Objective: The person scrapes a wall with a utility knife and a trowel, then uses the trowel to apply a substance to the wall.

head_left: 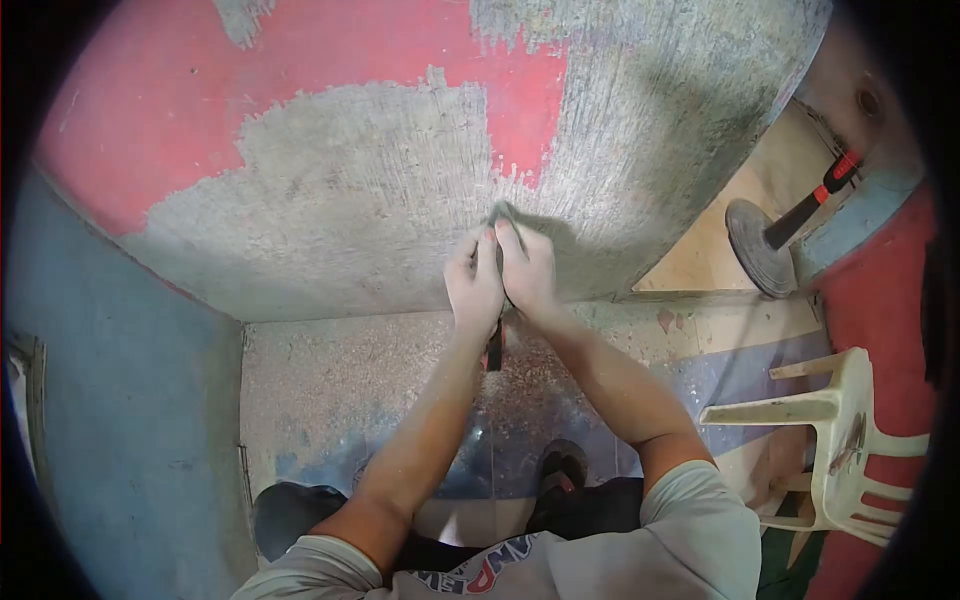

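Both hands are together at the wall [350, 190], just below a tongue of pink paint [525, 110]. My left hand [474, 283] and my right hand [528, 268] are wrapped round a narrow scraping tool [494, 350], side by side. Its dark, red-marked end shows below my hands, and its tip meets the wall above the thumbs. Around the tip the wall is bare, rough grey, with pink paint left higher up and to the left. Most of the tool is hidden by my fingers.
Paint chips and dust cover the tiled floor [370, 385] below. At the right are a pale plastic chair [825, 440] on its side and a round-based stand [760, 250]. A blue wall [130, 380] borders the left.
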The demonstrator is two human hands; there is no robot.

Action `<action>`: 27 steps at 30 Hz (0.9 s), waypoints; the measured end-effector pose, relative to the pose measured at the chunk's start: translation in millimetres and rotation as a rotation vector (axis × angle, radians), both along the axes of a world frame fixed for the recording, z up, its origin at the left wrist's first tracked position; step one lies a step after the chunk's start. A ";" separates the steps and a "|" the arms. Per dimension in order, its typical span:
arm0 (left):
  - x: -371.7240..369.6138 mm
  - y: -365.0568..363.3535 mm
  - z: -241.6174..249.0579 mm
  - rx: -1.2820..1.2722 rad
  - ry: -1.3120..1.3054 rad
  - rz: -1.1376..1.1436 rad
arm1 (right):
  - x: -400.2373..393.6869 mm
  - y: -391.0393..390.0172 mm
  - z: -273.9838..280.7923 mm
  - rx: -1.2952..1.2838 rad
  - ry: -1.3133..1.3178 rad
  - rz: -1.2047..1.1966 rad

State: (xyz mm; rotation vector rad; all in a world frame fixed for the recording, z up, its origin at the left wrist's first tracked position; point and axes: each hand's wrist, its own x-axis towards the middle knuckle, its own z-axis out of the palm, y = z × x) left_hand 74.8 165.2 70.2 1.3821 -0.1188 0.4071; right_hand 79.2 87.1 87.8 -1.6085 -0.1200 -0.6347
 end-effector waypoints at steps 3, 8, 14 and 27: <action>8.7 6.5 55.1 0.040 -0.075 -0.018 | 4.3 -2.8 61.7 -0.045 0.062 0.022; 8.4 5.1 30.1 -0.032 -0.062 -0.028 | 8.0 -4.6 34.0 -0.115 -0.025 -0.003; 3.0 2.2 24.8 -0.004 -0.007 -0.002 | 5.6 -5.6 35.3 -0.113 -0.009 0.011; 4.3 -0.9 14.9 -0.113 -0.001 -0.018 | 4.1 -8.3 30.0 -0.160 0.107 0.014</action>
